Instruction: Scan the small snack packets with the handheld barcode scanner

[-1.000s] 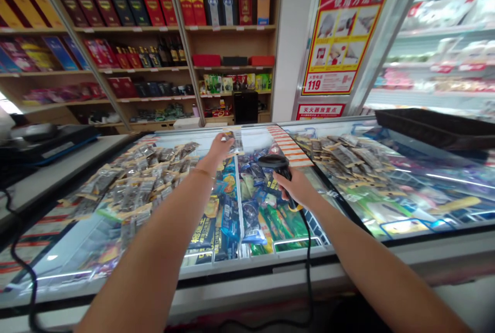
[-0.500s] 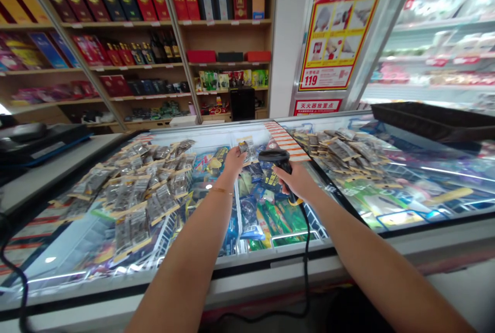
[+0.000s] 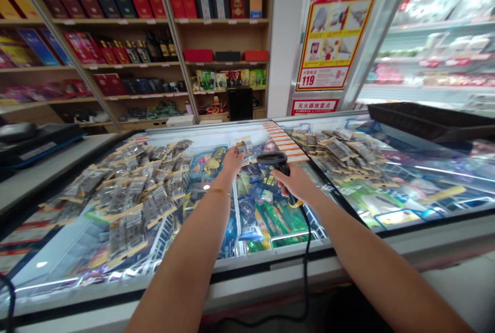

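Observation:
My left hand [image 3: 233,160] pinches a small clear snack packet [image 3: 245,150] above the glass lid of the chest freezer. Wrapped round the handle of a black barcode scanner [image 3: 273,159] is my right hand [image 3: 291,182]; the scanner's head points left, close beside the packet. From the handle a black cable [image 3: 307,250] runs down over the freezer's front edge. Similar packets with tan edges lie in a spread-out heap [image 3: 135,183] on the glass to the left. A second, smaller heap [image 3: 344,150] rests on the right side.
Bagged frozen goods [image 3: 280,219] show through the glass. A black tray [image 3: 429,119] sits at the right rear, and a dark device [image 3: 38,142] on a counter at the left. Behind stand shelves [image 3: 228,39] of boxes and bottles, a red poster [image 3: 336,23] and a lit display cooler [image 3: 436,49].
The view has shifted slightly to the right. Both hands keep nearly the same place, with the packet still beside the scanner's head.

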Demonstrator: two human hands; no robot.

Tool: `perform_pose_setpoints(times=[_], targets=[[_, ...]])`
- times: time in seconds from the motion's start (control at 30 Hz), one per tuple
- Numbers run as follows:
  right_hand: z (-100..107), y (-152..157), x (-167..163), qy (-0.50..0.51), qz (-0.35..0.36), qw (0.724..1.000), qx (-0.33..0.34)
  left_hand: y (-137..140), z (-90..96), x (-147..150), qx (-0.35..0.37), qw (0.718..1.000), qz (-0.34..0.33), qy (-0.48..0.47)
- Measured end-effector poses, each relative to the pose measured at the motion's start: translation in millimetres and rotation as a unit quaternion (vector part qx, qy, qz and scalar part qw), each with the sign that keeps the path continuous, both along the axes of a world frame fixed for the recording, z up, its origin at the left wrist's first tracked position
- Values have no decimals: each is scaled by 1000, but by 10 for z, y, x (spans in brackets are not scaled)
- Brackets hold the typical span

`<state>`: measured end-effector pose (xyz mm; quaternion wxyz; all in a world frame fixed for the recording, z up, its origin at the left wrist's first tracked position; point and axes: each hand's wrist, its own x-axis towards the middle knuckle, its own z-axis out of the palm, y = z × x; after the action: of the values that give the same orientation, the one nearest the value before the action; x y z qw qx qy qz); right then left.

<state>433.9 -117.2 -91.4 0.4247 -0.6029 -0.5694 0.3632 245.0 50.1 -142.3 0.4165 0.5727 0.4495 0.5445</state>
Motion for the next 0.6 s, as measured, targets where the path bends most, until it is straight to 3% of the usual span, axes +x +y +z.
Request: perform_pose_setpoints(times=[0.27, 0.4, 0.5, 0.6], targets=[[8, 22, 28, 18, 1, 1000, 7, -43, 29, -3, 5, 999, 13, 30], [123, 5, 147, 97, -3, 995, -1, -94, 65, 32, 7, 992, 86, 93], [223, -81, 379, 165, -36, 986, -2, -181, 180, 197, -26, 991, 105, 79], [284, -250, 749, 169, -75, 983, 21, -338, 367, 579, -46, 996, 73, 14]])
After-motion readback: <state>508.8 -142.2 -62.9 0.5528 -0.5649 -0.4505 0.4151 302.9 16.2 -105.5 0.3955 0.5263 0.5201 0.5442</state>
